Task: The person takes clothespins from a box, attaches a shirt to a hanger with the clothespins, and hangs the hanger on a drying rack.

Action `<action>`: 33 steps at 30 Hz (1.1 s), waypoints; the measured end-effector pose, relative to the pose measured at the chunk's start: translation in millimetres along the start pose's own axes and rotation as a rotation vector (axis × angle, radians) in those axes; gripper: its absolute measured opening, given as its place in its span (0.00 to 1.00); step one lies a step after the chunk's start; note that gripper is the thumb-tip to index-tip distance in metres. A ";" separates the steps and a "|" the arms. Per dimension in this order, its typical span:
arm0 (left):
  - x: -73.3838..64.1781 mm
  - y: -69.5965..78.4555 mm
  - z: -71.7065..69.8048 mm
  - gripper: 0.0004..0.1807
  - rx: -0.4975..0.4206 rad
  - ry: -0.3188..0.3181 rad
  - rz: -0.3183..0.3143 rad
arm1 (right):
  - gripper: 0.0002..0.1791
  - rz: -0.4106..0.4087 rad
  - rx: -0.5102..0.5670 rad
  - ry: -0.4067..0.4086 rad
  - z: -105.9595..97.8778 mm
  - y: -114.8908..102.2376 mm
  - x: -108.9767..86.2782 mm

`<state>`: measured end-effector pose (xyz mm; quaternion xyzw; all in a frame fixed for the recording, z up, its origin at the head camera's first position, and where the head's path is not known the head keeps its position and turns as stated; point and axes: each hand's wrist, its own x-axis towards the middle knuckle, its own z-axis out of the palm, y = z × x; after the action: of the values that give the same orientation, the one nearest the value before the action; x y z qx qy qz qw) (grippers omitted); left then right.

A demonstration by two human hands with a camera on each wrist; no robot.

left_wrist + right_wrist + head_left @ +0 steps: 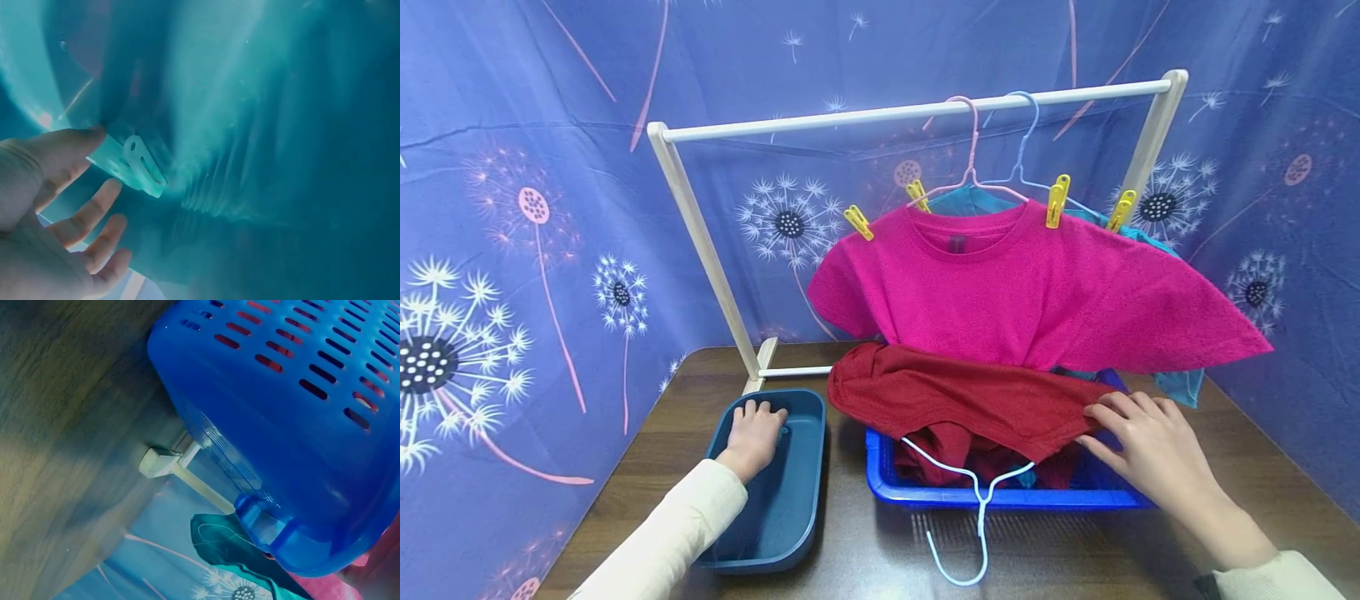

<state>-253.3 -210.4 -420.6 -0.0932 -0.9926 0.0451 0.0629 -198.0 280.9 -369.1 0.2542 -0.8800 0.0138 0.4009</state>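
Note:
My left hand (754, 437) reaches into a dark teal bin (817, 475). In the left wrist view its thumb and index finger pinch one end of a green clothespin (140, 169); the other fingers are spread. My right hand (1157, 450) pinches the right end of a dark red shirt (955, 387), which lies across the front of a blue basket (1000, 498). A pale blue hanger (982, 500) sits in this shirt, its hook pointing towards me. The right wrist view shows the basket's slotted side but not the fingers.
Behind the basket stands a rack (850, 117). On it hang a magenta shirt (962, 292) and, behind, a teal shirt (1180, 383), held to hangers by yellow clothespins (1057, 202). The magenta shirt hangs close above the red one. More dark red cloth lies in the basket.

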 end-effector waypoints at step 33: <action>4.0 -2.6 -0.5 0.12 0.114 0.016 0.065 | 0.34 0.039 -0.017 0.118 -3.4 0.4 1.9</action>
<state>-257.6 -212.1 -419.3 -0.1222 -0.9844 0.1029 0.0744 -196.8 281.2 -365.4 0.2326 -0.8596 0.0290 0.4540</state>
